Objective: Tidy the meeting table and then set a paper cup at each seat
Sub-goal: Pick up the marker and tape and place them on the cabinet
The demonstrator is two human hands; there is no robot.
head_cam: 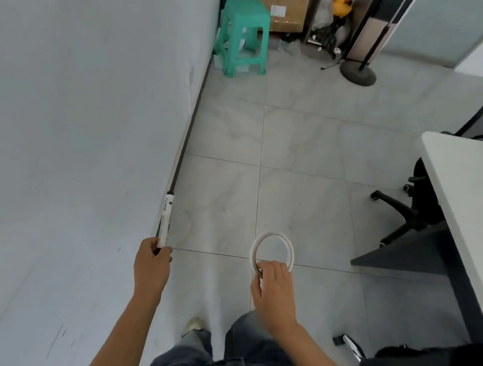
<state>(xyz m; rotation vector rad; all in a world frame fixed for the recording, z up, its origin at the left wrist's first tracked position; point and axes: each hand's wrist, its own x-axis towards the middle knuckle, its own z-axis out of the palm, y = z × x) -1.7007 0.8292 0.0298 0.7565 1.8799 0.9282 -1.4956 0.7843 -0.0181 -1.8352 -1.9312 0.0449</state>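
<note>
My left hand (151,265) grips a white marker pen (165,219) with a black cap end, held upright close to the white wall. My right hand (275,290) pinches the lower edge of a thin, nearly used-up roll of tape (291,249), a pale ring held out over the tiled floor. The white meeting table (472,189) shows only its corner at the right edge. No paper cup can be made out with certainty.
A green plastic stool (244,34) stands by the wall at the back, beside a cardboard box (278,2) and a yellow duck toy (342,2). A round stand base (358,73) sits on the floor. Black office chairs (404,212) flank the table.
</note>
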